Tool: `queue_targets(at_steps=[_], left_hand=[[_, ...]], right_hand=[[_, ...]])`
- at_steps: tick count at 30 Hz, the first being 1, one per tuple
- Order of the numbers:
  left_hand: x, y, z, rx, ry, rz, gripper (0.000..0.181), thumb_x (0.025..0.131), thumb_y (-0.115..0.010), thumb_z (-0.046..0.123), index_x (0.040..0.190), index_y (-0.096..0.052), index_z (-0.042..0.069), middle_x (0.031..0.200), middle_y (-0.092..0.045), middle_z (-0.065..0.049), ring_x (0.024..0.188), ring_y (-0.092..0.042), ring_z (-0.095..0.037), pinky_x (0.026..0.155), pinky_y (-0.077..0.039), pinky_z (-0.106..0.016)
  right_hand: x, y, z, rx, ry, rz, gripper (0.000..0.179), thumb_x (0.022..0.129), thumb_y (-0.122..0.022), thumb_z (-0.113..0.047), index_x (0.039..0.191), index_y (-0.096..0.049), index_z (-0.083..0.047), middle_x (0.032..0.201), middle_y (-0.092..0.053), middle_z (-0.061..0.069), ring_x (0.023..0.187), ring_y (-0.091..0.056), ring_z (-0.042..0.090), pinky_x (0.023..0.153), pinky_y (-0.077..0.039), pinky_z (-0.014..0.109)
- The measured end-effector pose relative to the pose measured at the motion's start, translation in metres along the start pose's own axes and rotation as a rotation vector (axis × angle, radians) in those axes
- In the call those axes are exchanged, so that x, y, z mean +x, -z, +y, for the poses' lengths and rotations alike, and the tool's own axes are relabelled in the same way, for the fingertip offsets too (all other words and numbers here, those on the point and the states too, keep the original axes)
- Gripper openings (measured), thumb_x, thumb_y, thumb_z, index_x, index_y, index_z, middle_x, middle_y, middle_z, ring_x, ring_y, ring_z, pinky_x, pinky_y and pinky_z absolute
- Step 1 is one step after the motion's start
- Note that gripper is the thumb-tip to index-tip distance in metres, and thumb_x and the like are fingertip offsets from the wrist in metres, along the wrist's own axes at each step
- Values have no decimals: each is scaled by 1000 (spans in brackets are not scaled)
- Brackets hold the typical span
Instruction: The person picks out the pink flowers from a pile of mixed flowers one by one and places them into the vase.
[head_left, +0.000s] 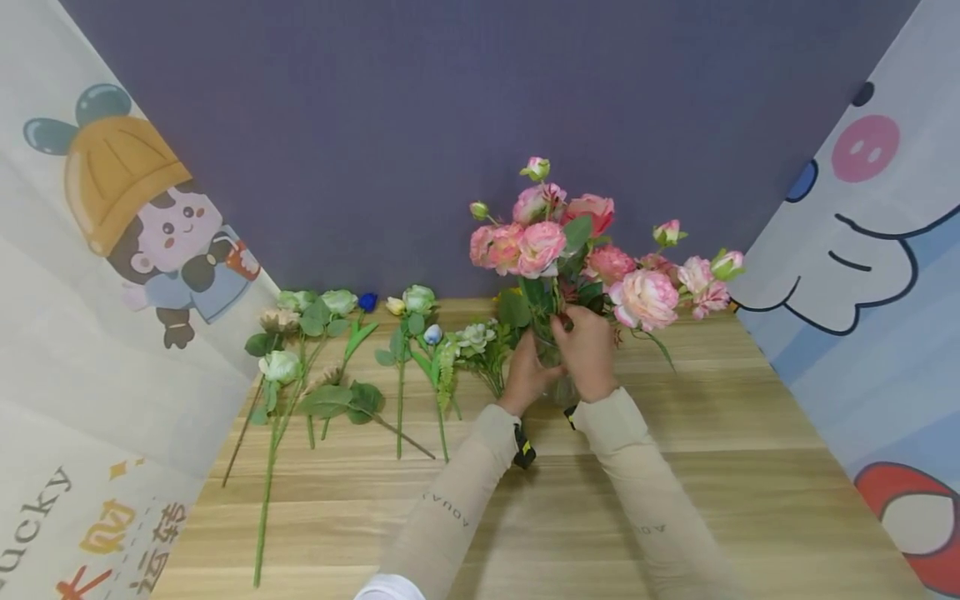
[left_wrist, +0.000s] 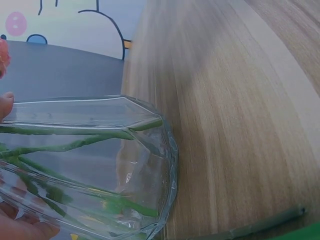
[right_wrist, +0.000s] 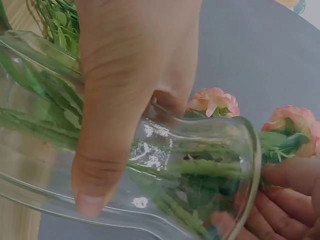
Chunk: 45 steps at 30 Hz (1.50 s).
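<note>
A clear glass vase (left_wrist: 172, 175) has several green stems (left_wrist: 65, 146) inside it. My left hand (head_left: 531, 377) grips the vase around its neck; in the right wrist view its thumb (right_wrist: 97, 175) lies across the glass. At the vase's mouth (right_wrist: 254, 160), my right hand (head_left: 589, 354) pinches flower stems just below the blooms, its fingers (right_wrist: 275, 215) curled by the rim. Pink flowers (head_left: 542, 247) rise above both hands, and a paler bloom (head_left: 647, 298) leans out to the right. The exact stem between the right fingertips is partly hidden.
Loose artificial flowers lie on the wooden table (head_left: 720, 467) to the left, among them a pale green rose (head_left: 281, 367), a blue tulip (head_left: 367, 302) and a leafy stem (head_left: 365, 400). White blossoms (head_left: 476, 337) lie just left of the vase. A dark panel (head_left: 390, 150) stands behind.
</note>
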<state>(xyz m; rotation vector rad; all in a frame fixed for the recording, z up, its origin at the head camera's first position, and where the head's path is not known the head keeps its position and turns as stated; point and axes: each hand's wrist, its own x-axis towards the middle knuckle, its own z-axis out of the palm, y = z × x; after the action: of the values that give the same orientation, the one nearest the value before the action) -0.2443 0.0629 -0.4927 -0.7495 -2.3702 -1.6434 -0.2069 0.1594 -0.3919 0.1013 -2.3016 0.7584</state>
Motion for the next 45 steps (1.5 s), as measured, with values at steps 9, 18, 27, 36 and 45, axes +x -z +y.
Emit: queue_targets(at_steps=[9, 18, 27, 36, 45], left_hand=[[0, -1, 2, 105, 64, 24, 60, 71, -81, 12, 119, -48, -1, 107, -56, -15, 94, -56, -25, 82, -48, -33], [-1, 0, 4, 132, 114, -6, 85, 74, -78, 15, 139, -31, -13, 132, -47, -26, 115, -53, -33, 98, -44, -39], [1, 0, 7, 130, 112, -19, 87, 75, -78, 15, 140, -29, -12, 134, -46, -25, 116, -53, -32, 97, -45, -38], [4, -4, 3, 75, 57, -5, 84, 73, -81, 13, 142, -33, 3, 137, -46, -16, 126, -46, -24, 104, -38, -30], [1, -1, 2, 69, 64, -25, 84, 76, -80, 19, 143, -31, 8, 139, -44, -13, 126, -46, -23, 104, -38, -33]], right_hand=[[-2, 3, -4, -65, -55, -117, 19, 84, -69, -13, 73, -67, 1, 68, -67, 16, 51, -58, 26, 44, -43, 37], [2, 7, -7, -132, -71, -217, 22, 86, -68, -17, 75, -68, 2, 67, -66, 15, 49, -56, 24, 42, -41, 34], [5, 10, -6, -90, -112, -248, 20, 86, -67, -15, 81, -69, 4, 75, -68, 19, 57, -60, 28, 47, -46, 37], [7, 15, -6, -66, -98, -199, 19, 82, -71, -12, 88, -66, 5, 83, -67, 21, 74, -63, 37, 62, -51, 46], [8, 36, -9, 3, -39, -125, 23, 83, -70, -8, 103, -68, 4, 97, -68, 21, 76, -65, 34, 68, -52, 47]])
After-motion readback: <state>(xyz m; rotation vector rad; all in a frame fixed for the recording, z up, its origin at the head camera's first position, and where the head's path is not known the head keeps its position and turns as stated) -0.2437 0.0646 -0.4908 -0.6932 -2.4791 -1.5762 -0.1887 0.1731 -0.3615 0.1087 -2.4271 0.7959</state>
